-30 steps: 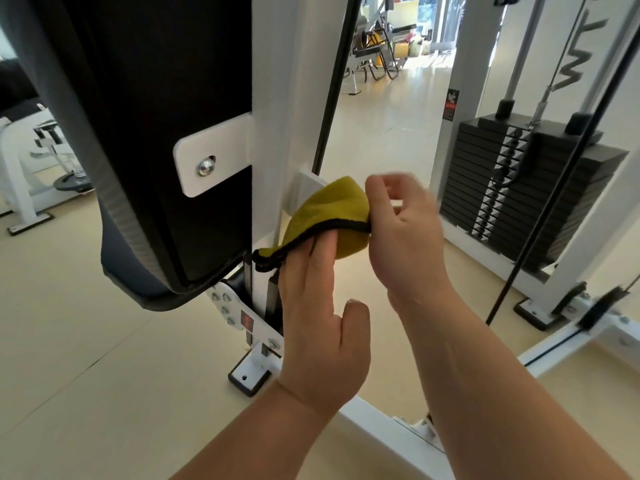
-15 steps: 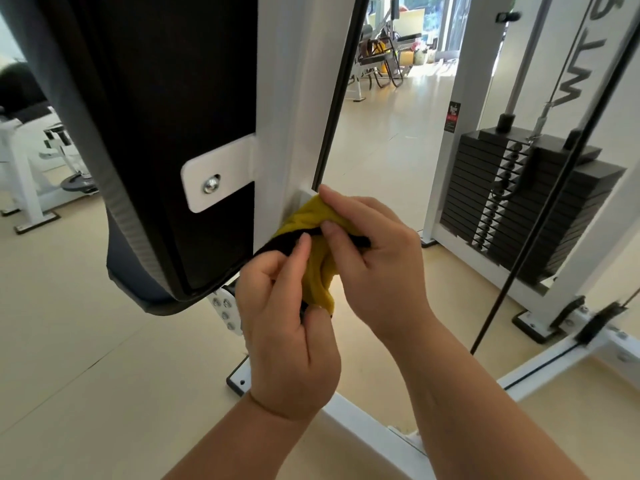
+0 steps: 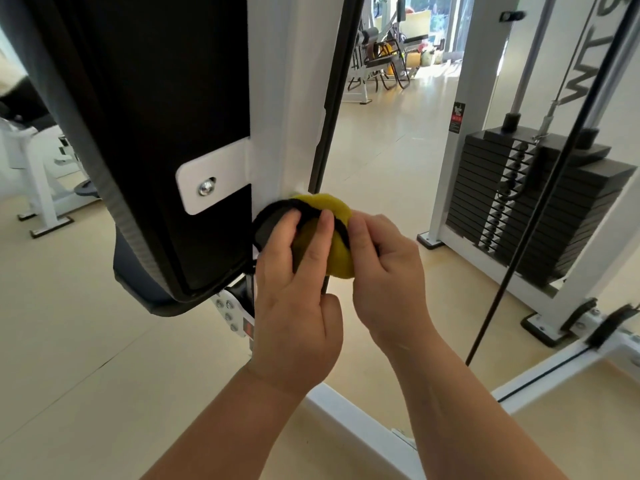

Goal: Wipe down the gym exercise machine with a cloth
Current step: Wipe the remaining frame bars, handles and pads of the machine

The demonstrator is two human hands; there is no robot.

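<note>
A yellow cloth (image 3: 337, 237) with a black edge is bunched against the white upright post (image 3: 284, 98) of the gym machine, just below a white bracket (image 3: 211, 174) with a bolt. My left hand (image 3: 294, 289) lays its fingers over the cloth's front, and the thumb is curled below. My right hand (image 3: 384, 271) pinches the cloth's right side. A black back pad (image 3: 145, 116) is fixed to the post on the left.
A black weight stack (image 3: 519, 202) in a white frame stands to the right, with a black cable (image 3: 540, 202) running diagonally in front of it. A white floor bar (image 3: 363, 427) runs under my arms. More gym machines stand far left and at the back.
The view and both hands moved closer to the post. The cloth was bunched smaller and now sits against the post beside the pad's lower edge.
</note>
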